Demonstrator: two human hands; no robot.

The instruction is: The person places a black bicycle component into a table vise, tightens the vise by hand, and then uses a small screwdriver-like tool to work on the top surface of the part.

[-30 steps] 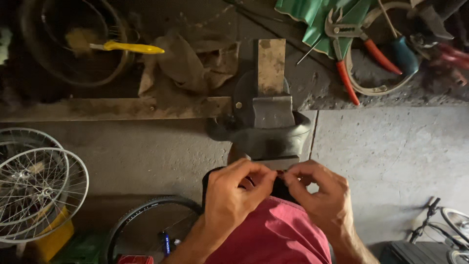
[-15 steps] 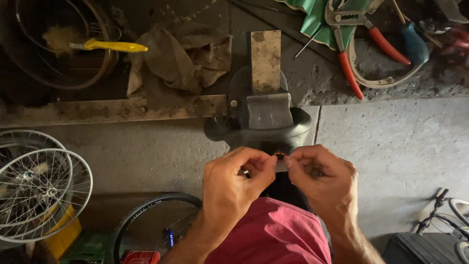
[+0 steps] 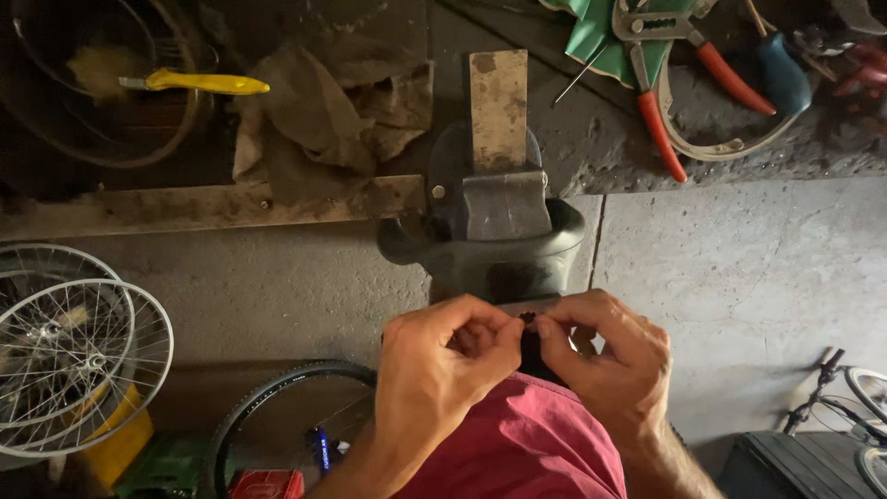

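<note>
While both hands pinch together over the lap, the scene reads like this:

left hand: the left hand [image 3: 442, 370] is curled, thumb and forefinger tips pressed on a small dark part [image 3: 528, 319]; grasping it from its left side.
right hand: the right hand [image 3: 610, 356] mirrors it, fingertips meeting the same part from the right; other fingers folded in.
small dark part: tiny, blackish, sits exactly between the two sets of fingertips, just below the front edge of the bench vise [image 3: 494, 231]. Too small to name or to tell its long axis.
key relation: part lies dead centre, both hands touching it, neither nearer; vise directly ahead of the fingertips, its jaw slot running away from the person.
vise: dark, bolted to the bench edge, a flat metal bar [image 3: 498, 106] lying along its top.
bench: rag [image 3: 323, 111], yellow-handled tool [image 3: 199, 83], red-handled pliers [image 3: 674, 83] well apart from hands.
floor: spoked wheels [image 3: 74, 360] at left, tyre [image 3: 277, 416] near the red shorts [image 3: 527, 444].
</note>
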